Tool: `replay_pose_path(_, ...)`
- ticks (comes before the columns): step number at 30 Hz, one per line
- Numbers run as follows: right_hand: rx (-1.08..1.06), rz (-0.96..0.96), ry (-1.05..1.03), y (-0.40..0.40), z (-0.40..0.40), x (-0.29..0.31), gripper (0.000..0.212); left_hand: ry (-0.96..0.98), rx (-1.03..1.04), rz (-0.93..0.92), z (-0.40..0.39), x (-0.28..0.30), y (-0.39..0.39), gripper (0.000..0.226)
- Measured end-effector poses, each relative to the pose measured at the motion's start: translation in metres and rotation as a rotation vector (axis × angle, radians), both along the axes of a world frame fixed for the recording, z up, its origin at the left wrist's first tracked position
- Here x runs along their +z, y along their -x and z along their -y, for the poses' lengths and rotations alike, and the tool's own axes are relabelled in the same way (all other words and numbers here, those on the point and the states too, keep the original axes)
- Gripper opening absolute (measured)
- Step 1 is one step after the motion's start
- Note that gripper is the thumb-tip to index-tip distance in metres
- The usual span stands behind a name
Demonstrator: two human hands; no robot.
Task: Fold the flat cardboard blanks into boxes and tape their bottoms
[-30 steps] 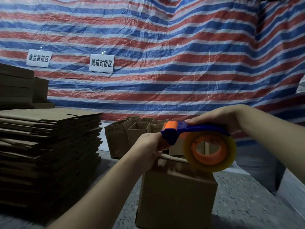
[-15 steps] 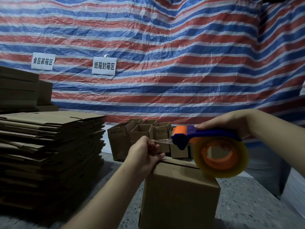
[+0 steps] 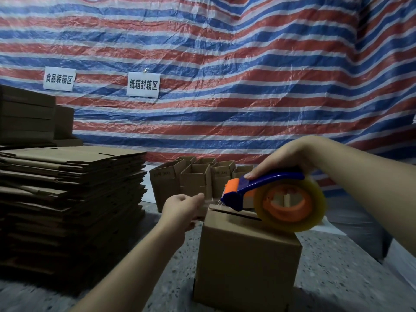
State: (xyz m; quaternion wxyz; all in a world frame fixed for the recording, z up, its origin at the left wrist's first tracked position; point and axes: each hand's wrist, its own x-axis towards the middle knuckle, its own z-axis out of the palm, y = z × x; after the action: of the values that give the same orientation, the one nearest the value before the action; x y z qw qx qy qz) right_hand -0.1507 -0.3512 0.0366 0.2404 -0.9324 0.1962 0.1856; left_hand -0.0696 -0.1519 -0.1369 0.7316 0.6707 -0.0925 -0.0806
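A folded cardboard box [image 3: 245, 264] stands on the floor in front of me, its closed flaps up with a seam slit showing. My right hand [image 3: 286, 157] grips the blue and orange tape dispenser [image 3: 258, 190], whose clear tape roll [image 3: 290, 204] rests on the box top. My left hand [image 3: 182, 207] pinches the free end of the tape at the box's far left edge, with a short clear strip stretched between it and the dispenser's mouth. A tall stack of flat blanks [image 3: 69, 199] lies to the left.
Several folded open boxes [image 3: 193, 181] stand behind, against the striped tarp wall [image 3: 225, 86] with two paper signs. More cartons [image 3: 27, 113] are stacked at the far left. Speckled floor [image 3: 337, 278] surrounds the box.
My left hand has drawn the tape end away from the dispenser, to the left and down over the box's edge. The dispenser has come down onto the box top.
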Motion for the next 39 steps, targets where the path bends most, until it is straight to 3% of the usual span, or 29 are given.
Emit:
replay_pose_path(4,0.010,-0.014,0.046,-0.004,-0.005,0.000,0.072,-0.069,0.008,-0.005,0.000,-0.009,0.001,0.032)
replay_pose_path(10,0.011,-0.034,0.071,-0.007,-0.009,0.001,0.063,-0.094,0.005,-0.012,0.004,-0.016,-0.004,0.029)
replay_pose_path(21,0.002,-0.024,0.050,-0.008,-0.004,-0.001,0.067,-0.079,0.003,-0.003,0.009,-0.010,-0.015,0.032)
replay_pose_path(27,0.003,-0.020,0.069,-0.010,-0.008,-0.002,0.065,-0.173,-0.077,-0.021,0.009,-0.021,-0.014,0.040)
replay_pose_path(39,-0.005,-0.025,0.094,-0.010,-0.015,-0.001,0.055,-0.031,-0.255,-0.234,0.006,-0.031,-0.003,0.051)
